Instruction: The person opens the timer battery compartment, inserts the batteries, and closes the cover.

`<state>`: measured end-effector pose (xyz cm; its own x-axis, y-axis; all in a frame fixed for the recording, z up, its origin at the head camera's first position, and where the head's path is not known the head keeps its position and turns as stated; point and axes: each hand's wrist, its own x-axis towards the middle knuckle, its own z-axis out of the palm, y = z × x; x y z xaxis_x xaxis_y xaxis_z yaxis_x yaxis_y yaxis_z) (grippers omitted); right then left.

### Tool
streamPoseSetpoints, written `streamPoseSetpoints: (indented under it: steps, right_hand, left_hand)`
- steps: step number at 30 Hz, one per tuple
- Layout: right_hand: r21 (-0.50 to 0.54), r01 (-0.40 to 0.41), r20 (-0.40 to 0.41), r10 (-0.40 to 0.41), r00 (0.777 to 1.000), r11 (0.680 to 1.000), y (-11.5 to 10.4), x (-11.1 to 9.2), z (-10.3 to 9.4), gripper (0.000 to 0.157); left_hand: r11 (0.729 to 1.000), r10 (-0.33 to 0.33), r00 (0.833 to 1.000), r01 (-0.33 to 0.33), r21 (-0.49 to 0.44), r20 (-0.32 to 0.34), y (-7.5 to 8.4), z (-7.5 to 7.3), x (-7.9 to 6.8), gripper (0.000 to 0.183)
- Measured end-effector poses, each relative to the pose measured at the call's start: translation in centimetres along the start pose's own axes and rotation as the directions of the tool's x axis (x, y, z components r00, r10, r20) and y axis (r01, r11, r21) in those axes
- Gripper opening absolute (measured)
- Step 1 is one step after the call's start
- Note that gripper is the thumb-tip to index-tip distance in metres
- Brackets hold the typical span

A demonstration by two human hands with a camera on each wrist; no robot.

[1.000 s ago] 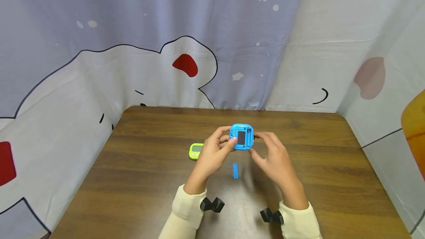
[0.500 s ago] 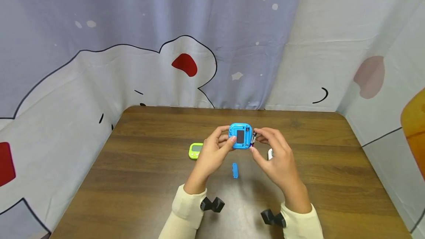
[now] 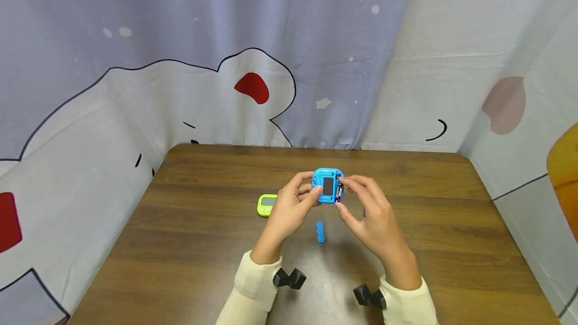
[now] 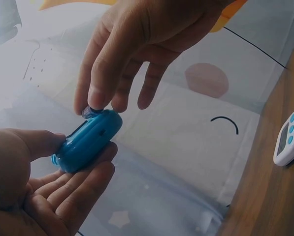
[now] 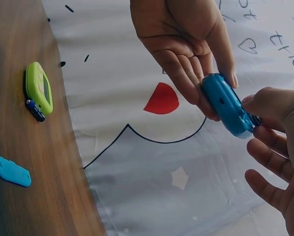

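My left hand [image 3: 289,209] holds a blue digital timer [image 3: 328,185] above the table, thumb on its back and fingers beneath. The back faces up, with a dark rectangle and an uncovered battery slot along the right side. In that slot lies a small battery [image 3: 339,193], pinched at its ends between thumb and fingertip of my right hand [image 3: 375,219]. Seen from the left wrist, the battery [image 4: 91,112] sticks up a little at the timer's edge. Below on the table is the blue battery cover [image 3: 320,232].
A lime-green timer [image 3: 265,205] lies behind my left hand, and a dark blue battery [image 5: 35,110] rests against it. A white timer with blue buttons [image 4: 289,139] stands on the wooden table [image 3: 203,245], mostly hidden by my right hand in the head view. A patterned curtain [image 3: 180,104] hangs behind.
My right hand has brought the battery leftward from beside the blue timer into its slot. The left hand and timer have hardly moved.
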<state>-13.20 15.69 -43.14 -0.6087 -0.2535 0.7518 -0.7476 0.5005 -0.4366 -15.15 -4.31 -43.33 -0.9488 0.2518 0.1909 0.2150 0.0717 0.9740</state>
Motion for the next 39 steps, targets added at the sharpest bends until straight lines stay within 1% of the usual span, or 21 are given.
streamPoseSetpoints:
  steps: [5, 9, 13, 16, 18, 19, 25, 26, 27, 31, 39]
  right_hand:
    - [-0.011, 0.023, 0.012, -0.023, 1.0, 1.0, 0.08, 0.02, 0.02, 0.047]
    - [-0.019, 0.025, 0.026, -0.025, 0.999, 1.0, 0.14, 0.01, 0.04, 0.044]
    - [-0.017, 0.026, 0.038, -0.026, 0.999, 1.0, 0.2, -0.01, 0.12, 0.041]
    - [-0.019, 0.028, 0.04, -0.027, 0.999, 0.999, 0.23, -0.04, 0.17, 0.041]
    - [-0.017, 0.028, 0.04, -0.027, 0.999, 0.999, 0.25, -0.05, 0.19, 0.041]
    - [-0.016, 0.028, 0.039, -0.027, 0.999, 0.999, 0.26, -0.06, 0.2, 0.041]
    - [-0.017, 0.025, 0.03, -0.024, 0.999, 1.0, 0.3, -0.11, 0.23, 0.04]
    - [-0.019, 0.026, 0.029, -0.025, 0.999, 0.999, 0.3, -0.11, 0.24, 0.038]
    - [-0.019, 0.027, 0.027, -0.026, 0.999, 0.999, 0.31, -0.11, 0.24, 0.038]
    - [-0.011, 0.033, 0.025, -0.033, 0.999, 0.999, 0.35, -0.1, 0.23, 0.033]
    - [0.012, 0.03, 0.027, -0.031, 0.999, 0.999, 0.3, -0.13, 0.17, 0.034]
  left_hand:
    - [1.0, 0.004, 1.0, -0.004, -0.01, 0.003, 0.02, -0.02, 0.0, 0.042]
    - [1.0, 0.008, 1.0, -0.008, 0.001, 0.002, 0.06, -0.05, -0.02, 0.042]
    - [1.0, -0.007, 1.0, 0.007, 0.01, -0.001, 0.09, -0.06, -0.05, 0.042]
    - [0.999, -0.032, 0.999, 0.032, 0.0, -0.004, 0.16, -0.05, -0.06, 0.043]
    - [0.999, -0.033, 0.999, 0.033, -0.001, -0.004, 0.17, -0.07, -0.1, 0.043]
    - [0.999, -0.038, 0.999, 0.038, 0.001, -0.004, 0.61, -0.07, -0.18, 0.042]
    - [1.0, -0.014, 1.0, 0.014, -0.002, -0.002, 0.58, -0.17, -0.12, 0.043]
    - [1.0, -0.005, 1.0, 0.005, -0.008, -0.002, 0.13, -0.19, -0.03, 0.045]
    - [1.0, -0.004, 1.0, 0.004, -0.012, -0.002, 0.12, -0.19, -0.02, 0.045]
    - [1.0, -0.003, 1.0, 0.003, -0.022, -0.003, 0.12, -0.23, -0.02, 0.044]
    - [0.999, -0.015, 1.0, 0.015, -0.033, -0.005, 0.31, -0.22, 0.0, 0.042]
